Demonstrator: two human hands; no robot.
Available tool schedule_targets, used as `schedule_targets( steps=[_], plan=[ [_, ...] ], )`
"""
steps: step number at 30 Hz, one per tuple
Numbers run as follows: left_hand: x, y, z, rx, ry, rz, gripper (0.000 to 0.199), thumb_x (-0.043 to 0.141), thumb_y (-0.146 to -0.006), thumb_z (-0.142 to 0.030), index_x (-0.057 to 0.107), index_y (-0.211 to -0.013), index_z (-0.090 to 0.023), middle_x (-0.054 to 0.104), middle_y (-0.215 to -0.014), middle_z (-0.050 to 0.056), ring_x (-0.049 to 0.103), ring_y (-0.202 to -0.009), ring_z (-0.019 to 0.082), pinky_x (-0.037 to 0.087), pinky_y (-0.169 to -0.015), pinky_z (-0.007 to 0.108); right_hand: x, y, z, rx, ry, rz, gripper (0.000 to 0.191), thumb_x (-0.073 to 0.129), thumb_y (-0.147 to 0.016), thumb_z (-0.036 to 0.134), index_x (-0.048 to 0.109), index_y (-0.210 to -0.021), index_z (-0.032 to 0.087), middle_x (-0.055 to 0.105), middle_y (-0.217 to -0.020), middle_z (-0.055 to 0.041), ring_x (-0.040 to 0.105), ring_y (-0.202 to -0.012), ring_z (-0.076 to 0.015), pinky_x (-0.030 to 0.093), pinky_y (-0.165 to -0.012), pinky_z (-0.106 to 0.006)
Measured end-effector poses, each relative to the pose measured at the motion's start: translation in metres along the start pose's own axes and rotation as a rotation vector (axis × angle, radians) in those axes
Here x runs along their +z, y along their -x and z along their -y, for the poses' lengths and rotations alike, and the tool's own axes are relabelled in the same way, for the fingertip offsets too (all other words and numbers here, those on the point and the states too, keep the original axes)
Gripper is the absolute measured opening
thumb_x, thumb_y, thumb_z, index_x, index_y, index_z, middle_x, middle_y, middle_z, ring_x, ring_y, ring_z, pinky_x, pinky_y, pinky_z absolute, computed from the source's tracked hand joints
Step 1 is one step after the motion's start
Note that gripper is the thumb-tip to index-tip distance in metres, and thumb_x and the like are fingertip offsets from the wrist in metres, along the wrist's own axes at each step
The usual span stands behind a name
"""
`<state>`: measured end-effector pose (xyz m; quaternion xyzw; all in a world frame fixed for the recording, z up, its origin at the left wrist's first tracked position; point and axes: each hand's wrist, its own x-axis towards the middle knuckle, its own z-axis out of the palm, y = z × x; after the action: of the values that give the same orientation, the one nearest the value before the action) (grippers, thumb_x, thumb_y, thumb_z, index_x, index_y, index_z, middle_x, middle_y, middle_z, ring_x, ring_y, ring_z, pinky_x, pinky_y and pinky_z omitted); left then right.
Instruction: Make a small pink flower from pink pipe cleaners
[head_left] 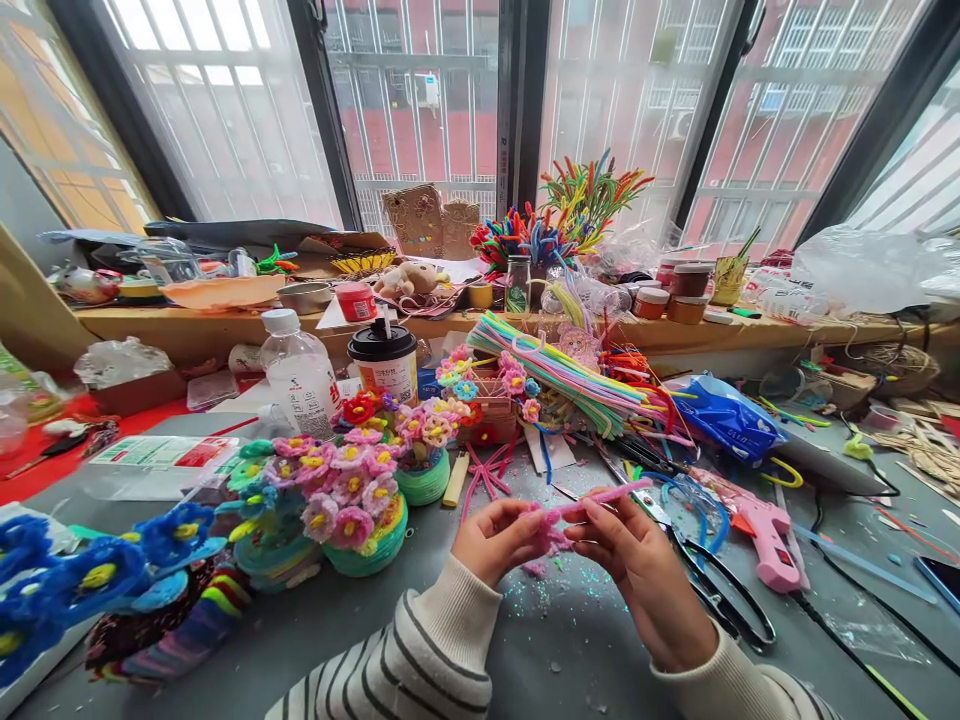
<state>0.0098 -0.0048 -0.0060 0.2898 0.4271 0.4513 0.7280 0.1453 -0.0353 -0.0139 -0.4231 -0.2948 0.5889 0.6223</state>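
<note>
Both my hands are raised over the grey table, close together. In the fingers of my left hand [501, 538] is one end of a fuzzy pink pipe cleaner [628, 491], bunched or curled there; its exact shape is partly hidden. My right hand [634, 560] pinches the same pipe cleaner between thumb and fingers, and its straight end sticks out to the right. Left of my hands stand pots of pipe-cleaner flowers [352, 490]. Several loose pink pipe cleaners [487, 475] lie just beyond my left hand. Black-handled scissors [724, 590] lie beside my right hand.
A pink glue gun [765, 535] with a black cord lies at the right. Behind my hands is a bundle of pastel pipe cleaners [562, 370]. A plastic bottle [296, 370] and a lidded cup [384, 365] stand at the back left. Glitter is scattered on the table.
</note>
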Motion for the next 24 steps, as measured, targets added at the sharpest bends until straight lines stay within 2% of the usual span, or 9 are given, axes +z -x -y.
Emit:
schedule_targets(
  steps=[4,7,11,16,19,22,24],
  plan=[
    [0.0,0.0,-0.004,0.012,0.068,-0.001,0.032,0.076,-0.033,-0.017,0.059,-0.06,-0.011,0.061,-0.053,-0.001,0.058,-0.051,0.011,0.047,-0.055,0.022,0.001,0.0,0.0,0.018,0.006,0.014,0.025,0.065,-0.06,0.03,0.053,-0.077,0.017,0.064,-0.073,-0.0026,0.06,-0.064,-0.0155,0.047,-0.06,-0.027],
    [-0.003,-0.002,-0.005,-0.008,0.078,-0.002,0.031,0.076,-0.033,-0.015,0.06,-0.059,-0.01,0.062,-0.052,0.0,0.058,-0.05,0.011,0.047,-0.055,0.021,0.0,0.0,0.0,-0.011,0.069,0.024,0.024,0.065,-0.059,0.031,0.057,-0.076,0.016,0.062,-0.072,-0.0017,0.057,-0.062,-0.0135,0.047,-0.053,-0.024],
    [-0.007,-0.005,-0.005,-0.026,0.065,-0.017,0.029,0.075,-0.036,-0.015,0.062,-0.06,-0.009,0.063,-0.05,0.002,0.058,-0.048,0.011,0.047,-0.055,0.021,-0.004,-0.004,0.001,-0.075,0.152,-0.009,0.027,0.064,-0.059,0.032,0.059,-0.082,0.018,0.06,-0.087,-0.004,0.053,-0.062,-0.0106,0.044,-0.05,-0.02],
    [-0.01,-0.007,-0.005,-0.004,0.078,-0.028,0.026,0.075,-0.038,-0.015,0.062,-0.06,-0.009,0.063,-0.05,0.002,0.057,-0.047,0.01,0.048,-0.054,0.023,-0.007,-0.007,0.002,-0.108,0.101,-0.032,0.028,0.063,-0.06,0.035,0.06,-0.083,0.019,0.057,-0.077,-0.0018,0.049,-0.059,-0.0098,0.043,-0.048,-0.019],
    [-0.009,-0.007,-0.004,-0.018,0.069,-0.015,0.029,0.076,-0.034,-0.016,0.063,-0.06,-0.009,0.062,-0.05,0.002,0.057,-0.047,0.01,0.047,-0.052,0.021,-0.008,-0.009,0.004,-0.064,-0.007,0.077,0.03,0.055,-0.065,0.045,0.061,-0.075,0.017,0.058,-0.072,-0.0028,0.049,-0.053,-0.0092,0.041,-0.046,-0.02],
    [-0.008,-0.006,-0.003,-0.034,0.063,0.001,0.032,0.076,-0.03,-0.017,0.064,-0.058,-0.009,0.062,-0.049,0.001,0.056,-0.045,0.009,0.047,-0.05,0.02,-0.008,-0.008,0.005,0.02,-0.062,0.213,0.043,0.046,-0.065,0.057,0.06,-0.064,0.016,0.056,-0.053,-0.0009,0.048,-0.046,-0.0094,0.037,-0.043,-0.021],
    [-0.007,-0.006,-0.002,-0.04,0.041,0.019,0.032,0.076,-0.029,-0.019,0.064,-0.057,-0.009,0.062,-0.049,0.001,0.056,-0.045,0.01,0.047,-0.049,0.021,-0.008,-0.007,0.006,0.067,-0.067,0.27,0.051,0.04,-0.064,0.062,0.06,-0.06,0.015,0.054,-0.047,-0.0003,0.047,-0.042,-0.0093,0.035,-0.042,-0.02]
  ],
)
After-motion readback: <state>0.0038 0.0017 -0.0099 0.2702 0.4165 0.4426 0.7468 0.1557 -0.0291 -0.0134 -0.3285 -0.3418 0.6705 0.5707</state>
